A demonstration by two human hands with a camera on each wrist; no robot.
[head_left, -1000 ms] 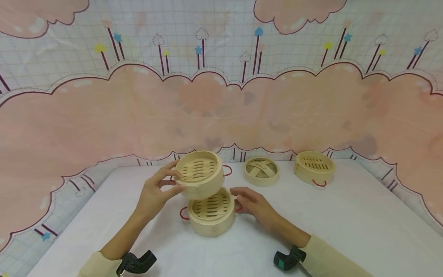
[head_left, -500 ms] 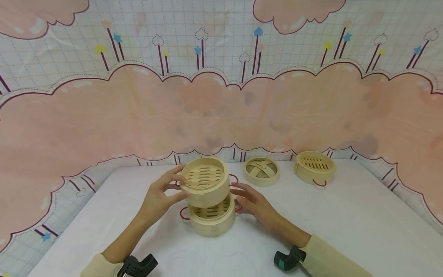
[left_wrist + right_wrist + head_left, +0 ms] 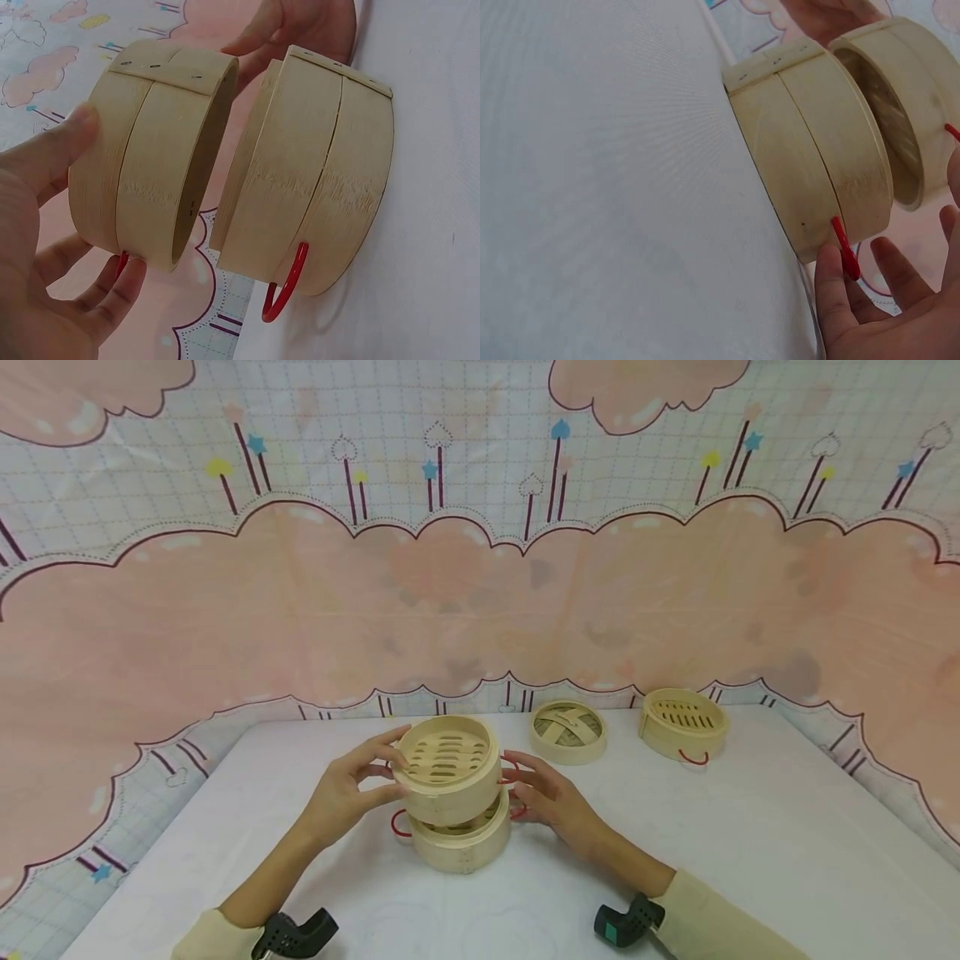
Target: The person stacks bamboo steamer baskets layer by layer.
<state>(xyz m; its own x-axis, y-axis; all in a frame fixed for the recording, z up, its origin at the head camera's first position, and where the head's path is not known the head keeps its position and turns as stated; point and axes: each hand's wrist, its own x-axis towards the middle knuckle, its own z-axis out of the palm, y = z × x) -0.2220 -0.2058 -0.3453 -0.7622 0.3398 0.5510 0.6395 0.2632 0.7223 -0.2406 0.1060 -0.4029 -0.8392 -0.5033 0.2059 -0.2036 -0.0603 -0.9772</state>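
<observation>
My left hand (image 3: 348, 793) grips a round bamboo steamer basket (image 3: 450, 800) with a slatted floor and red side handles, thumb on the near wall and fingers at the far side. This basket hangs just above a matching lower steamer basket (image 3: 461, 853), which stands on the table. A gap shows between the two in the left wrist view, where the lower basket's red handle (image 3: 286, 289) points outward. Beside the lower basket, my right hand (image 3: 555, 806) has its fingers extended and relaxed. In the right wrist view its fingertips lie at the red handle (image 3: 845, 251) and lower wall.
A bamboo steamer lid (image 3: 567, 735) with a woven cross pattern lies at the back of the white table (image 3: 750, 852). To its right stands another steamer basket (image 3: 684, 727) with a red handle. A patterned cloth backdrop (image 3: 480, 602) rises behind the table.
My left hand has brought the held steamer basket down and slightly right, so it covers more of the lower one. The right hand has barely moved.
</observation>
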